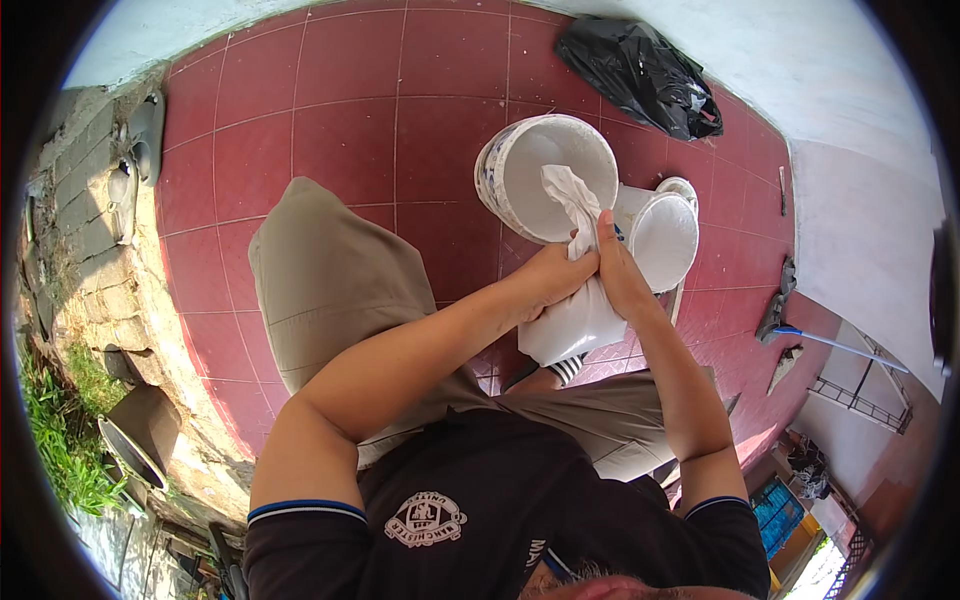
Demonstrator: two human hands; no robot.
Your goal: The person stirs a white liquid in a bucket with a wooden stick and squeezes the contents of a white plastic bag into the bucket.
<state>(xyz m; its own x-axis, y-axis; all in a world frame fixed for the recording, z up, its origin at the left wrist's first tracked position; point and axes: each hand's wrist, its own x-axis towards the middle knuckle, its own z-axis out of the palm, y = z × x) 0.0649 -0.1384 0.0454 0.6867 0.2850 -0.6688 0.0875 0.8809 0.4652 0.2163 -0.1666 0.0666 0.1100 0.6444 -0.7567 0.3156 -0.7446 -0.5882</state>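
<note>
A full white bag [573,325] hangs between my hands, its gathered neck [572,192] standing up over the rim of a large white bucket [487,182]. My left hand [558,274] is closed around the neck. Pressed against it from the other side is my right hand [622,270], closed on the same bag with its thumb pointing up. The fingers are partly hidden behind the bag and each other. Just right of my right hand, a smaller white bucket [667,242] lies tilted with its open mouth showing; pale residue coats the insides of both buckets.
Red tiles [345,140] cover the floor. A black plastic bag [645,75] lies by the far wall. At the right are a blue-handled broom [840,345] and a metal rack [860,400]. Shoes [125,195] stand on the left paving, above a patch of grass [70,430].
</note>
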